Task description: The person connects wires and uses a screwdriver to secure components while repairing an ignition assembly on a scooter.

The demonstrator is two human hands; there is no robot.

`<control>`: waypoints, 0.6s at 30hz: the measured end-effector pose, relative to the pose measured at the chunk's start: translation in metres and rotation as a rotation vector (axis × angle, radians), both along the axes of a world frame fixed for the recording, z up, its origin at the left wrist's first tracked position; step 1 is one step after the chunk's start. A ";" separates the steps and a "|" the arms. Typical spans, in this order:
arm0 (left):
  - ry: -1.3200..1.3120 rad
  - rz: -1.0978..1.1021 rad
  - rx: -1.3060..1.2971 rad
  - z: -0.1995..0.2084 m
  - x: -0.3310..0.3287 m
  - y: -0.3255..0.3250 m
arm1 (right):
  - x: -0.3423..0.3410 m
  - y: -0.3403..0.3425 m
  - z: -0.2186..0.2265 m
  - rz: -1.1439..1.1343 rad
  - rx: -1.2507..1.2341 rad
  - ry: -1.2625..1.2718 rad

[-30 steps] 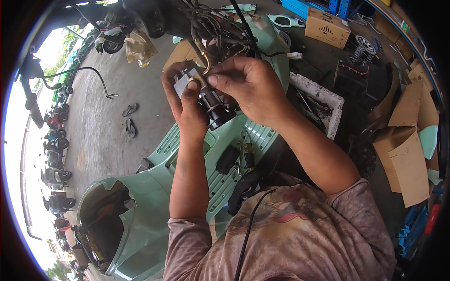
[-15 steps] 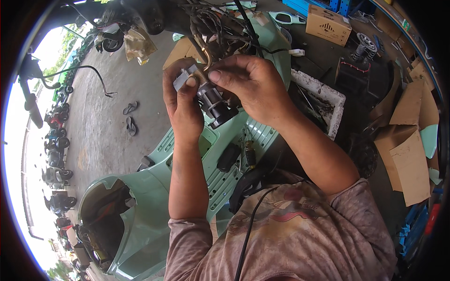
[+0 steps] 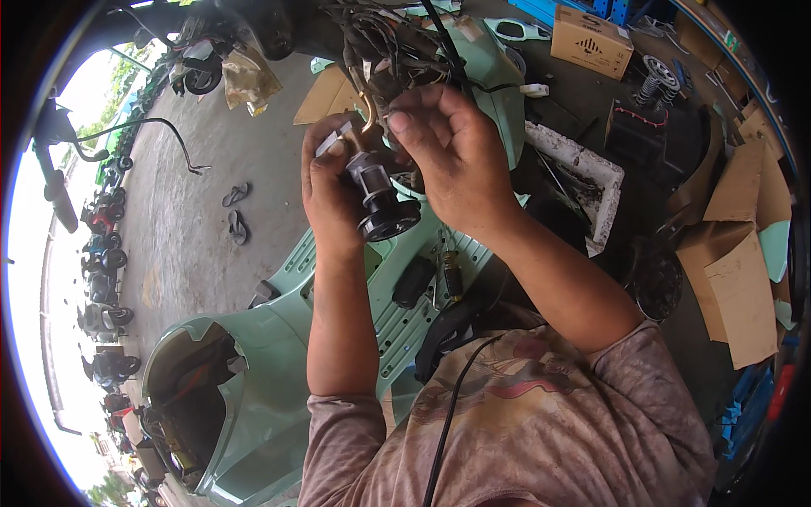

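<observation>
My left hand [image 3: 325,182] is closed around a grey and black cylindrical part [image 3: 378,188], which has a squared metal block at its upper end and a wide round black end at the bottom. A brass-coloured bent tube [image 3: 367,110] comes down to its top from a bundle of dark cables [image 3: 389,51]. Just right of the tube, my right hand [image 3: 460,160] has its fingers curled, with thumb tip and fingertips close together. Whatever may be between those fingertips is too small or hidden to make out.
Below my hands lies a mint-green scooter body panel [image 3: 253,406], with a screwdriver [image 3: 453,275] and a black pouch-like item [image 3: 413,283] on it. A white foam tray [image 3: 604,207], a cardboard box [image 3: 591,44] and torn cardboard [image 3: 743,287] are on the right. Sandals [image 3: 237,226] lie left.
My right hand's fingertips have drawn slightly off the cylindrical part. In my left hand the part has turned and sits more upright, showing more of its side and round black end.
</observation>
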State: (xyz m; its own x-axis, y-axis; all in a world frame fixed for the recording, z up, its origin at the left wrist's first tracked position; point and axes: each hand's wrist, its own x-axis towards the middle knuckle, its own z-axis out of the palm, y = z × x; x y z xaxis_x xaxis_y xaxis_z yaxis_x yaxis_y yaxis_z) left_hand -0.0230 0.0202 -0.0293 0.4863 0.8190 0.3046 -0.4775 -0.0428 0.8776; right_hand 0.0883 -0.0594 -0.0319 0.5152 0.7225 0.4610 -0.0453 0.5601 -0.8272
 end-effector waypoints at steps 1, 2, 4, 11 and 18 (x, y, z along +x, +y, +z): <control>-0.042 -0.066 -0.055 0.000 0.000 0.001 | 0.001 0.004 0.001 0.005 0.075 0.015; -0.082 -0.130 -0.111 -0.001 -0.003 0.004 | 0.003 0.010 0.003 0.013 0.149 0.032; -0.170 -0.231 -0.205 -0.009 -0.007 0.015 | 0.003 0.015 0.007 0.029 0.185 0.042; -0.184 -0.361 -0.320 -0.013 -0.008 0.025 | 0.012 0.026 0.022 0.103 -0.054 0.024; -0.138 -0.312 -0.104 -0.016 -0.006 0.024 | 0.013 0.025 0.030 0.033 -0.110 0.040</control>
State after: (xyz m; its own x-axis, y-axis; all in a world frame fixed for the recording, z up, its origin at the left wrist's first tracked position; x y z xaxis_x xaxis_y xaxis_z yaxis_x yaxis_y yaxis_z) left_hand -0.0291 0.0437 -0.0453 0.6781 0.6673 0.3080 -0.5680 0.2097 0.7959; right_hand 0.1018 -0.0345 -0.0020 0.5069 0.7843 0.3576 -0.0963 0.4638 -0.8807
